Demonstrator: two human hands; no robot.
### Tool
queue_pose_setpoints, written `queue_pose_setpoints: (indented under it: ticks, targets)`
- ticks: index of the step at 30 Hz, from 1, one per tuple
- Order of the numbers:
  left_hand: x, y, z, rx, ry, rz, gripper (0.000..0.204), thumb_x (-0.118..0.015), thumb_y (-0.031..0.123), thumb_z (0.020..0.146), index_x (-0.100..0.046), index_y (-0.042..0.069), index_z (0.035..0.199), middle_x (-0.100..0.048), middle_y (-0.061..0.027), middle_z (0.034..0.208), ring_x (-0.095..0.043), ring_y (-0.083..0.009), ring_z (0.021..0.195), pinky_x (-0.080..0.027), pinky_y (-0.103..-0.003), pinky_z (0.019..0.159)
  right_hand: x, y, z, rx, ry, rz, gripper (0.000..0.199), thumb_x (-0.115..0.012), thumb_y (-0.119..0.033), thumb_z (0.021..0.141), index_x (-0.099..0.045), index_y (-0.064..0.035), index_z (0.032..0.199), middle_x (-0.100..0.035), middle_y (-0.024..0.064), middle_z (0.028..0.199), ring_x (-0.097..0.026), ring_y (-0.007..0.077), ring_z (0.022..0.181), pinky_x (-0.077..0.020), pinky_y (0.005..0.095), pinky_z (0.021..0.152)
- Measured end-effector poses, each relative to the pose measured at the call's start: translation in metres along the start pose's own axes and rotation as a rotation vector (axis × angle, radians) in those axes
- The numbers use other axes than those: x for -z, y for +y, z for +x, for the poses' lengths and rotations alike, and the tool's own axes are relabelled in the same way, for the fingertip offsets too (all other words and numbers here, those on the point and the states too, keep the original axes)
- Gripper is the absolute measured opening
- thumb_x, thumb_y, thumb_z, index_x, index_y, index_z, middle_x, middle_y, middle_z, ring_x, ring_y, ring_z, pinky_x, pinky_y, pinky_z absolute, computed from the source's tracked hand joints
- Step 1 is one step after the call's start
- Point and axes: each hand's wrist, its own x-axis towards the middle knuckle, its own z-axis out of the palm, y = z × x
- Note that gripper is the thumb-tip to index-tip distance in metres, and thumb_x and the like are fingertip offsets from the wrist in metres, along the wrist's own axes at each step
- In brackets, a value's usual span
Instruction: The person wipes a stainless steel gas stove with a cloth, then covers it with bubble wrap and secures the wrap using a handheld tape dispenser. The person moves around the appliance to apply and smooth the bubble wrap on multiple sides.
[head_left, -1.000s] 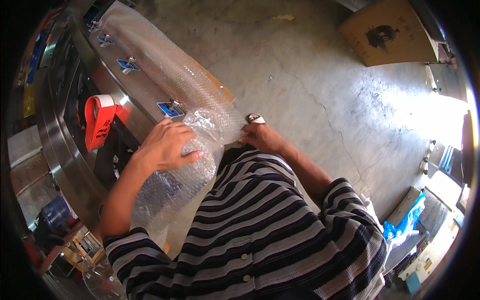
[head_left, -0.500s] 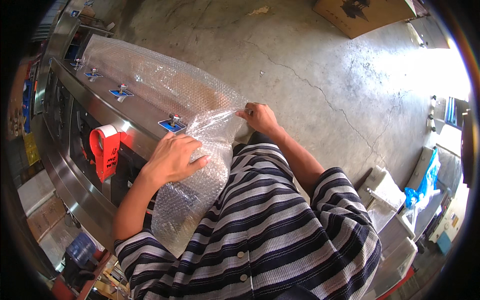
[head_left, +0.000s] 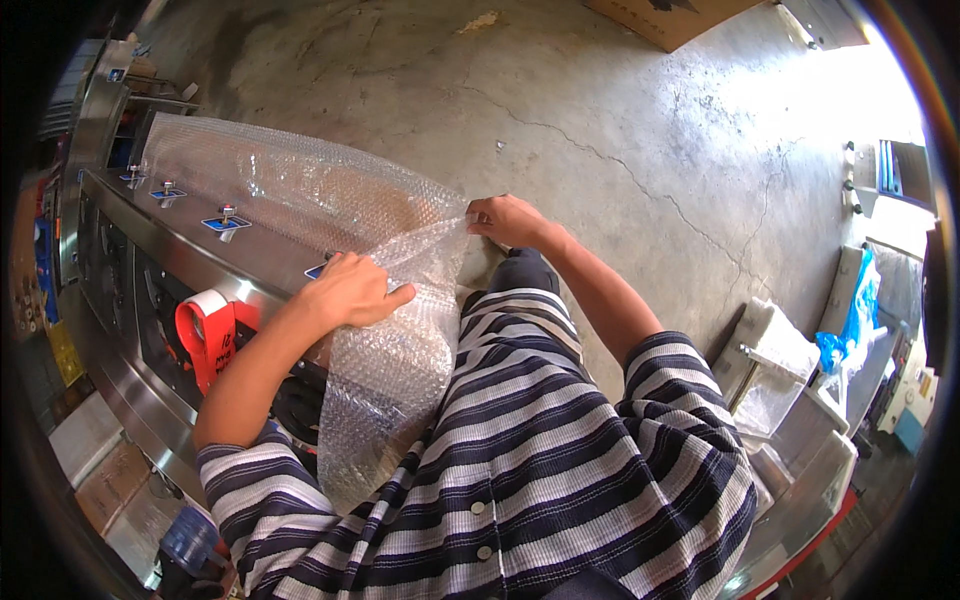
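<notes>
A sheet of clear bubble wrap (head_left: pixel 300 180) lies along the side of a stainless steel appliance (head_left: pixel 170 222) and hangs down beside my striped shirt. At its upper right edge, my right hand (head_left: pixel 508 220) pinches the bubble wrap between thumb and fingers. My left hand (head_left: pixel 350 291) rests palm down where the wrap meets the steel panel, thumb spread from the fingers. Its fingers cover most of the nearest knob and blue label. Several other small knobs, one of them a metal knob on a blue label (head_left: pixel 227 218), line the panel farther off.
A red band with dark writing (head_left: pixel 213 340) hangs on the appliance, left of my left forearm. At the far right stands a cardboard box (head_left: pixel 672 18). Plastic-wrapped equipment (head_left: pixel 770 345) and blue plastic film (head_left: pixel 850 320) are on the right. Cracked concrete floor (head_left: pixel 600 130) lies ahead.
My left hand has slid forward onto the nearest knob, which showed before. My right hand keeps its pinch on the bubble wrap. The whole view has shifted a little.
</notes>
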Motion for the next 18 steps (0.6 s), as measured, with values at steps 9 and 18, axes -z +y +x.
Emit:
queue_pose_setpoints:
  ticks: [9, 18]
  targets:
    - [-0.009, -0.026, -0.006, 0.066, -0.006, -0.176, 0.06, -0.05, 0.049, 0.094, -0.075, -0.005, 0.094, -0.068, -0.0363, 0.098, -0.068, -0.0505, 0.1, -0.052, -0.051, 0.096, -0.017, -0.047, -0.056, 0.248, 0.122, -0.09, 0.019, -0.07, -0.026, 0.09, -0.073, -0.0098, 0.1, -0.074, 0.0113, 0.095, -0.071, 0.0356, 0.087, -0.0564, 0.0475, 0.078]
    - [-0.006, -0.032, -0.003, 0.042, -0.082, -0.222, 0.054, -0.053, 0.044, 0.09, -0.074, -0.004, 0.099, -0.067, -0.0347, 0.098, -0.069, -0.0485, 0.096, -0.053, -0.048, 0.092, -0.042, -0.09, -0.098, 0.527, 0.16, -0.271, 0.011, -0.065, -0.019, 0.085, -0.066, -0.0085, 0.088, -0.066, 0.0074, 0.087, -0.069, 0.0277, 0.084, -0.0538, 0.0402, 0.082]
